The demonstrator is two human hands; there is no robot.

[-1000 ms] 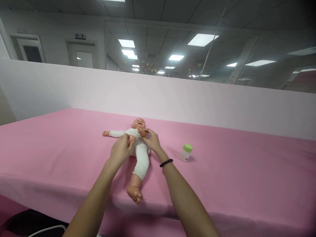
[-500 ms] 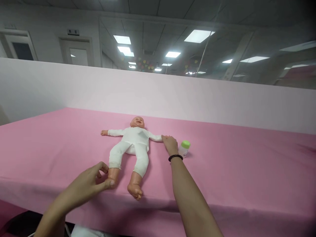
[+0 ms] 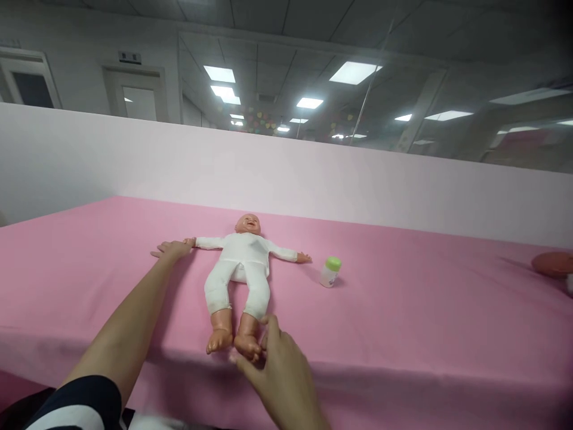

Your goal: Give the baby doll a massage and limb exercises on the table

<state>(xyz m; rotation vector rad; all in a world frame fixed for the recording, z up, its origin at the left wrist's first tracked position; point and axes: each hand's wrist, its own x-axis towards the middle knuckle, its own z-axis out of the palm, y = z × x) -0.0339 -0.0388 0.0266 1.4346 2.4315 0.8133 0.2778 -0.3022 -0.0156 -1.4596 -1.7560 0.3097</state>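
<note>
In the head view, the left hand (image 3: pixel 174 249) lies low with fingers spread, one digit reaching the doll's hand on that side; whether it pinches that hand, I cannot tell. The right hand (image 3: pixel 286 370) is unclenched, thumb and fingers parted around the nearer foot on its side, though contact is unclear. Between them, a baby doll with a smooth tan head and limbs and a white cloth body (image 3: pixel 245 249) lies face up, arms outstretched, feet towards the person near the front edge. I judge it fairly light, its clothed trunk soft and giving, its head, hands and feet firmer and somewhat slippery; it is probably not fragile, but its limbs may flop or swing at the joints. For lifting, both hands around the trunk would be surest, with the head supported; for shifting a leg, the ankle offers a good hold. Beneath it spreads a smooth pink covering (image 3: pixel 403 310), draped over the front edge. A small translucent bottle with a green cap (image 3: pixel 330 273) stands just beyond the doll's outstretched hand on the right, and a reddish-brown rounded object (image 3: pixel 553 264) is cut off at the right edge. Behind rises a low white partition (image 3: pixel 286 173), then glass reflecting bright ceiling lights, and a pale door (image 3: pixel 136 98) at left.
</note>
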